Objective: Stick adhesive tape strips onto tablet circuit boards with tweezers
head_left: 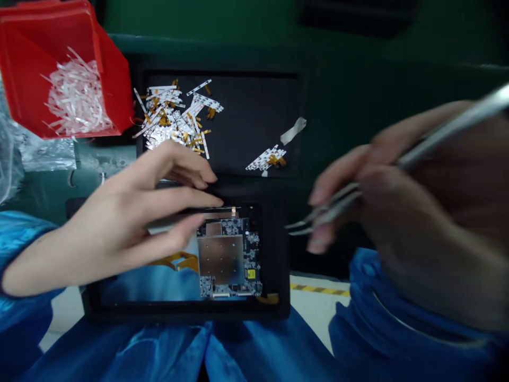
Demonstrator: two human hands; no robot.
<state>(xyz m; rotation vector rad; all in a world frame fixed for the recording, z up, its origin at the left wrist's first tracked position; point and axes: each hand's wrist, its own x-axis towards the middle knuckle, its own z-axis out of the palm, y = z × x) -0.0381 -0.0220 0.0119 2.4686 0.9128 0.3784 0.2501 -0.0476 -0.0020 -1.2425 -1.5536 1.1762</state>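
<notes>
My left hand [135, 212] reaches in from the left, fingers stretched flat over the top edge of an opened tablet [186, 281]. Its circuit board [230, 257] with a metal shield shows beside my fingertips. My right hand [382, 212], blurred and close to the camera, grips metal tweezers [322, 215] whose tips point left toward the board, a short gap away. A small orange flex piece [234, 211] sits at the board's top edge, near my left fingertips.
A black mat [246, 122] behind the tablet carries a heap of white and orange flex strips [175, 119], a smaller cluster [268, 158] and a scrap of tape [293, 130]. A red bin [111, 69] of white paper strips stands at the back left.
</notes>
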